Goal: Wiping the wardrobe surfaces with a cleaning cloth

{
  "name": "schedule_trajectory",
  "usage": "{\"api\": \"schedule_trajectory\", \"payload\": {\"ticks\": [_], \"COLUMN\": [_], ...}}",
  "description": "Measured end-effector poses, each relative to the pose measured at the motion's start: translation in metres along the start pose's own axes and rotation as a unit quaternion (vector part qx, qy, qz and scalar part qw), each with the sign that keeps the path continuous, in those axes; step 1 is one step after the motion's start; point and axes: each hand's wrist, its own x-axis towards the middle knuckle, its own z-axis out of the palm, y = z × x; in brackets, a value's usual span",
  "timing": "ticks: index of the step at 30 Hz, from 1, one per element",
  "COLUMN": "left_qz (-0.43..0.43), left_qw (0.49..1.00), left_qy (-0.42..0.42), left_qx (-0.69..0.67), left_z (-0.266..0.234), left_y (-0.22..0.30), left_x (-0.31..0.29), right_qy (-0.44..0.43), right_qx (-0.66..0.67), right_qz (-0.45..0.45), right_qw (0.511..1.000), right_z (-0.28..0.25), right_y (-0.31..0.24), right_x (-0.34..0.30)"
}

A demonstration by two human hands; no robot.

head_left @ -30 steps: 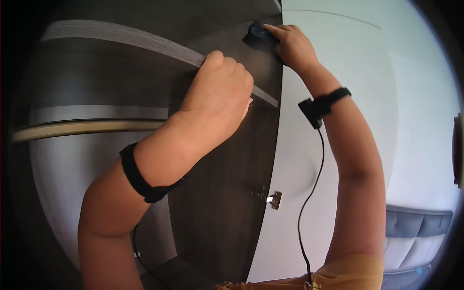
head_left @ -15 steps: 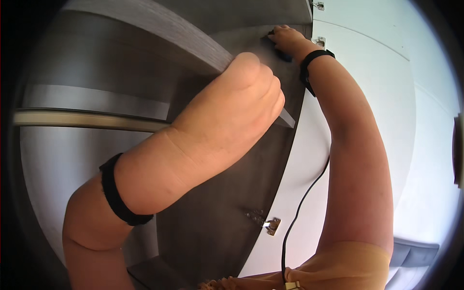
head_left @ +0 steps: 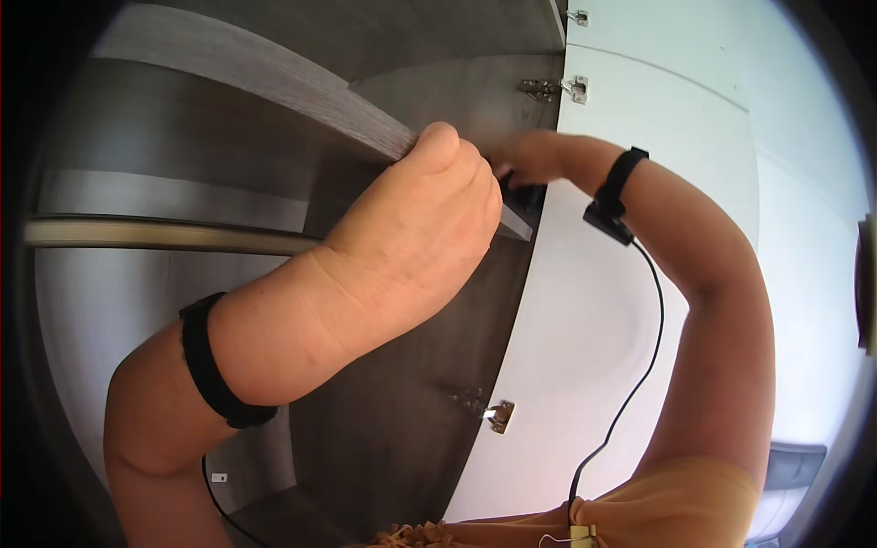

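Note:
My left hand [head_left: 429,215] is closed round the front edge of a grey wood-grain shelf [head_left: 265,55] inside a wardrobe; its fingertips are hidden. Further back and to the right, my right hand [head_left: 530,157] is smeared by motion above the shelf, close to the wardrobe's dark side panel [head_left: 393,438]. Under its fingers shows a small dark thing [head_left: 523,194], blurred and partly covered, whose kind I cannot make out. Each forearm wears a black strap.
A hanging rail [head_left: 164,232] runs below the shelf at left. White doors [head_left: 585,347] stand swung out at right on metal hinges, one hinge [head_left: 498,416] low down. A black cable [head_left: 658,310] hangs from my right strap. A grey padded thing [head_left: 795,466] is at lower right.
My right hand has come down and nearer along the side panel with the dark thing, its elbow bending outward. An upper hinge is uncovered. My left hand keeps hold of the shelf.

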Motion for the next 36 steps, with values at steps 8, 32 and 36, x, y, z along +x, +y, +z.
{"api": "schedule_trajectory", "payload": {"ticks": [8,32,36], "left_qz": [0.016,-0.002,-0.017], "left_qw": [0.999,0.999,0.993], "left_qy": [0.024,0.019,0.078], "left_qx": [0.017,-0.030,-0.083], "left_z": [0.003,0.007,0.008], "left_y": [0.003,0.000,0.006], "left_x": [0.008,-0.005,0.002], "right_qy": [0.108,0.031,0.266], "right_qx": [-0.135,0.021,0.337], "right_qz": [0.266,0.177,0.207], "right_qw": [0.948,0.983,0.879], "right_z": [-0.048,-0.026,-0.005], "right_y": [0.076,-0.075,-0.093], "right_x": [0.052,-0.059,-0.079]}}
